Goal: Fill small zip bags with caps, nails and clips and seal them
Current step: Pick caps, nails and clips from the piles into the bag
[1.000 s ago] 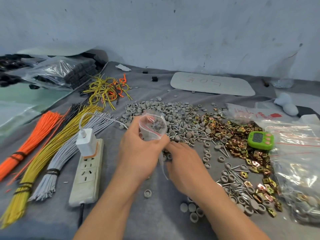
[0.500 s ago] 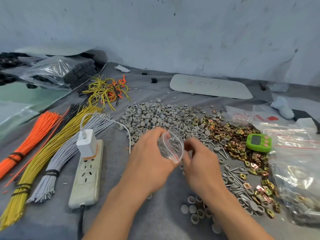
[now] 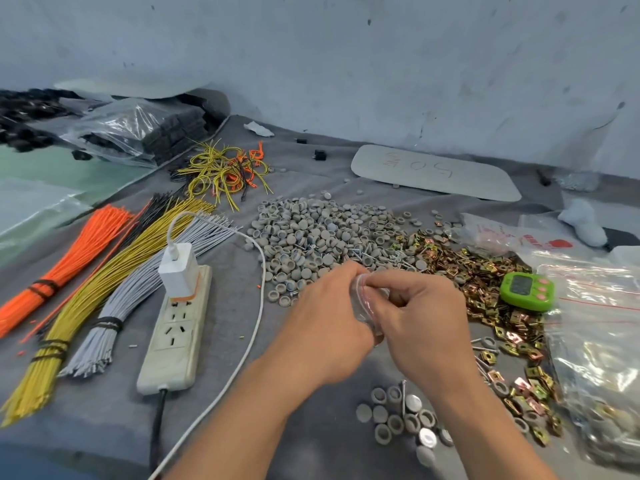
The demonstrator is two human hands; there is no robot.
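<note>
Where the left grip [image 3: 322,327] meets the right grip [image 3: 424,323], both pinch the zip bag [image 3: 363,296]. Caps [image 3: 311,233] lie farther off.

A white power strip [image 3: 175,327] is lying on the grey-covered tabletop [image 3: 104,410], with a white charger [image 3: 178,270] sitting upright in its far socket. The charger's white cable [image 3: 258,306] is looping up and then trailing toward the near edge. Left of the strip, tied bundles of grey wires [image 3: 138,285], yellow wires [image 3: 90,289] and orange wires [image 3: 69,261] are fanning out side by side. Loose yellow and orange wire loops [image 3: 225,174] are tangling farther back. A green timer [image 3: 526,291] is resting at the right, and a white board [image 3: 436,173] is lying near the wall.
</note>
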